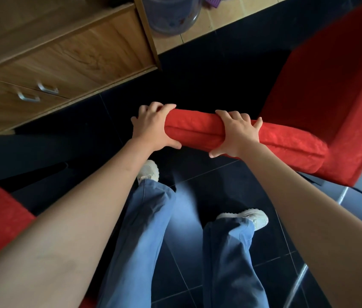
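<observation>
Red cushion (197, 130) edge — both hands' grip

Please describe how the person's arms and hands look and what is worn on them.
The left forearm and right forearm are bare, no sleeve in view. The left hand and right hand carry no visible glove, ring, watch or bracelet. Below: loose blue trousers, pale sneakers.
</observation>
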`<state>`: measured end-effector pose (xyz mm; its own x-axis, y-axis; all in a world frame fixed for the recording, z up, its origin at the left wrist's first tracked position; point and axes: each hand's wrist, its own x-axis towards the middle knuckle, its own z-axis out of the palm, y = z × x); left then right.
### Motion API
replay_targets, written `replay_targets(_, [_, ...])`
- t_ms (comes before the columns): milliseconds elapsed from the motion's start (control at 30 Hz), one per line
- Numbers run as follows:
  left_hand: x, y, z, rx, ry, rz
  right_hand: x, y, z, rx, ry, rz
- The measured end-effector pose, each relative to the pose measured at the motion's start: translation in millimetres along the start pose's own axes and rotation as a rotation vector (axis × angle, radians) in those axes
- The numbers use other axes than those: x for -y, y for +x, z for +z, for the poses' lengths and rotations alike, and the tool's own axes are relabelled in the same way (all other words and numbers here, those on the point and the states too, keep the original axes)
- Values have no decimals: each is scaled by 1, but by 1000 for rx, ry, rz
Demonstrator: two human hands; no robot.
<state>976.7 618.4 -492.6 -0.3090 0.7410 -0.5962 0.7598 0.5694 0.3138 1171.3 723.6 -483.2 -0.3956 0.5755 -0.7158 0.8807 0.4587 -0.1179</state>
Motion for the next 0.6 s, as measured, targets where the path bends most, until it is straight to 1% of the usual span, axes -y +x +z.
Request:
replay_targets(133, [11, -4, 6, -103, -57, 60, -4, 0, 10, -113, -30, -39])
replay_targets(233, [19, -9, 15, -182, -121, 74, -6, 1, 14, -144, -32, -57])
replay_targets(333, [24, -8, 15, -172, -109, 93, -6, 1, 17, -153, -75, -55])
replay_targets(400, [26, -5, 12, -149, -100, 115, -6, 2, 18, -189, -82, -54])
replay_targets(600, [31, -6, 7, -157, -190, 154, -12, 0, 21, -307, -66, -97])
